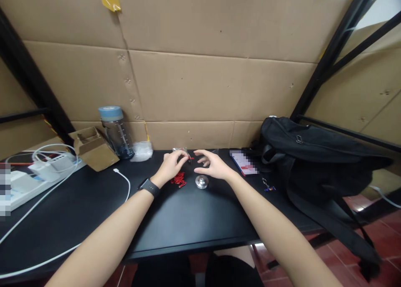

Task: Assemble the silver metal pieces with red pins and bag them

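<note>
My left hand (171,165), with a dark watch (149,187) on its wrist, is closed in a pinch. A small, thin piece with a bit of red shows at its fingertips; its kind cannot be made out. Facing it, my right hand (213,165) has its fingers curved and apart, with nothing visible between them. Just below the right thumb, a shiny silver round metal piece (202,181) lies on the black tabletop (194,224). A tangled red cord (179,179) rests beneath the left hand. Some clear plastic (179,149) shows partly behind the left fingers.
On the left are a blue-lidded bottle (115,132), an open cardboard box (94,149), a clear plastic bundle (141,151), a power strip (46,174) and a white cable (125,180). A phone (243,161), keychain (267,186) and black bag (319,157) lie right. Cardboard (188,86) walls the back.
</note>
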`<state>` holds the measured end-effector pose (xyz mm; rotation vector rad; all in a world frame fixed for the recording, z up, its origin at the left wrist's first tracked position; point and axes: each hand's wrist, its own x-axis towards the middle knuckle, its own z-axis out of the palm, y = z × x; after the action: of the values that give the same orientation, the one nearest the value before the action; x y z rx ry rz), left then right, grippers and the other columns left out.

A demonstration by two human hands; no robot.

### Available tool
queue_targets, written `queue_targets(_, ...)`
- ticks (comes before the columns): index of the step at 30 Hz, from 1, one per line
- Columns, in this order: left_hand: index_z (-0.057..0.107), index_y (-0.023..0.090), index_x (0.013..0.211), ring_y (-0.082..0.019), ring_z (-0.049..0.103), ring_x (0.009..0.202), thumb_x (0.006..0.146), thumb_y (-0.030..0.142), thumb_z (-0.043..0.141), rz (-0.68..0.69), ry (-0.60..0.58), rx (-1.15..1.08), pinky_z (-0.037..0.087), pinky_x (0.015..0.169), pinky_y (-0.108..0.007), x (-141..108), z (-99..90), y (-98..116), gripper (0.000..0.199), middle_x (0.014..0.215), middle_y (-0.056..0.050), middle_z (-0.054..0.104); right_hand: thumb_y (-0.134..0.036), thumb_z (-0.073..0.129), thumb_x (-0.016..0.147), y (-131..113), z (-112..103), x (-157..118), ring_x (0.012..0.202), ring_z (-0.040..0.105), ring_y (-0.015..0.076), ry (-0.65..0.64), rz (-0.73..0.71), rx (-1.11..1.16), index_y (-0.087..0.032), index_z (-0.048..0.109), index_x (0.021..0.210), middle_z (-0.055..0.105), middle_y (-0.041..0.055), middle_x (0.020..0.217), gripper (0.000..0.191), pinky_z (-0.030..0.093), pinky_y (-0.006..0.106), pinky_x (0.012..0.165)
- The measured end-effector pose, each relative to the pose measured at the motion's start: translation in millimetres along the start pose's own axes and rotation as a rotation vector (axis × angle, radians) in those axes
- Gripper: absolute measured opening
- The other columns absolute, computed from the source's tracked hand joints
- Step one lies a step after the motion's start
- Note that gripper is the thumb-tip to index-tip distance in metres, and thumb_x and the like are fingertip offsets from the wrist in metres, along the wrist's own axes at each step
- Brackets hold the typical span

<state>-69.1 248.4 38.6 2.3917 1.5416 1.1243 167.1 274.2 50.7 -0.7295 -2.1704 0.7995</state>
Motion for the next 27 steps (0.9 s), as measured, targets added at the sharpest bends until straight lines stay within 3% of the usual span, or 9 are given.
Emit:
queue_targets(2,0.066,0.024,0.102,-0.02,0.066,0.093,0.099,0.038,0.048,0.017,-0.005,-0.071,0.044,0.085,-0.032,-1,-0.1,13,0.023,0.106,-0.002,0.074,-0.037,0.084,0.071,-4,5,0,0.102,0.069,0.0215,0.027,-0.008,0.066,-0.028,0.053,0.137,0.059,0.0112,0.138,0.073,0.057,0.031,0.079)
queue_targets(8,0.066,0.023,0.096,-0.019,0.067,0.089,0.098,0.037,0.05,0.067,-0.033,-0.129,0.044,0.089,-0.032,-4,-1.0,31,0.022,0.097,-0.001,0.075,-0.036,0.08,0.074,-10,7,0,0.093,0.07,0.0187,0.003,-0.01,0.132,-0.021,0.063,0.115,0.069,0.0073,0.114,0.047,0.056,0.029,0.078)
queue_targets(13,0.069,0.024,0.095,-0.021,0.068,0.095,0.096,0.039,0.052,-0.015,-0.012,-0.006,0.044,0.089,-0.034,-3,-4.0,10,0.022,0.101,-0.001,0.076,-0.025,0.078,0.07,-9,2,-1,0.088,0.068,0.0172,0.028,-0.026,-0.057,-0.02,0.067,0.113,0.071,0.0055,0.105,0.045,0.055,0.029,0.077)
queue_targets(16,0.07,0.024,0.094,-0.021,0.069,0.09,0.094,0.042,0.055,-0.087,-0.01,0.021,0.046,0.085,-0.032,-3,-11.3,-9,0.024,0.098,-0.001,0.077,-0.023,0.079,0.068,-12,-7,-2,0.084,0.067,0.0169,-0.047,-0.047,-0.169,-0.021,0.071,0.111,0.072,0.0047,0.101,0.044,0.053,0.028,0.076)
queue_targets(21,0.075,0.024,0.088,-0.019,0.069,0.083,0.088,0.041,0.061,-0.017,-0.244,-0.017,0.048,0.078,-0.028,-4,-33.3,-27,0.022,0.093,0.0,0.077,-0.031,0.083,0.066,-13,-22,-4,0.077,0.068,0.0172,-0.309,0.001,-0.233,-0.021,0.077,0.103,0.076,0.0024,0.09,0.039,0.051,0.026,0.07)
queue_targets(27,0.075,0.02,0.085,-0.017,0.069,0.088,0.083,0.036,0.067,0.108,-0.437,-0.147,0.049,0.085,-0.025,-5,-43.4,-27,0.017,0.096,-0.003,0.076,-0.042,0.088,0.059,-5,-24,-5,0.079,0.07,0.0197,-0.483,0.078,-0.258,-0.022,0.079,0.102,0.077,0.002,0.088,0.049,0.05,0.025,0.069)
